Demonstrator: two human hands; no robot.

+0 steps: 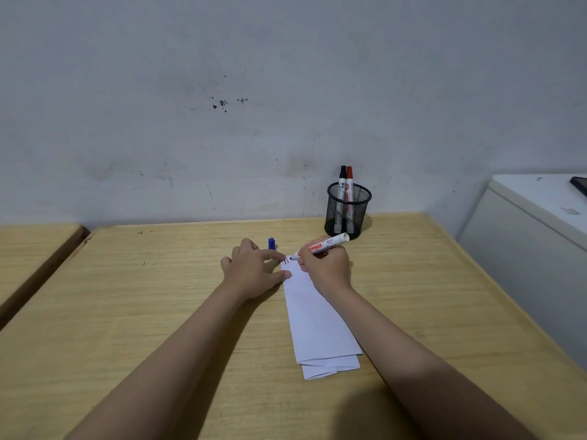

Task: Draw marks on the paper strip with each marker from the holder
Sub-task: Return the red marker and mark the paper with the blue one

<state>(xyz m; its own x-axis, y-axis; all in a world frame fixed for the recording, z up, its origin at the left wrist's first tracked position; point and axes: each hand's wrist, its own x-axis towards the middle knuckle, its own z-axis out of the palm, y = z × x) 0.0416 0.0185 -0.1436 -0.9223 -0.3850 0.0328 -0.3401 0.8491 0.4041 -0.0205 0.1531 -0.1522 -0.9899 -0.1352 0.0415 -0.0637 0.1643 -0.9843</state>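
A folded white paper strip (pixel 317 322) lies lengthwise on the wooden table (pixel 133 300). My right hand (pixel 327 271) grips an uncapped white marker (pixel 324 246), its tip touching the strip's far end beside a short red mark (pixel 287 261). My left hand (pixel 254 271) lies flat, fingertips pressing the strip's far left edge. A blue cap (pixel 271 243) stands on the table just beyond my left hand. The black mesh holder (pixel 347 211) behind holds a black-capped marker (pixel 342 177) and a red-capped marker (pixel 349 179).
A grey wall rises right behind the table's far edge. A second wooden table (pixel 31 249) adjoins on the left with a gap between. A white cabinet (pixel 533 233) stands to the right, with a dark flat object (pixel 579 185) on top.
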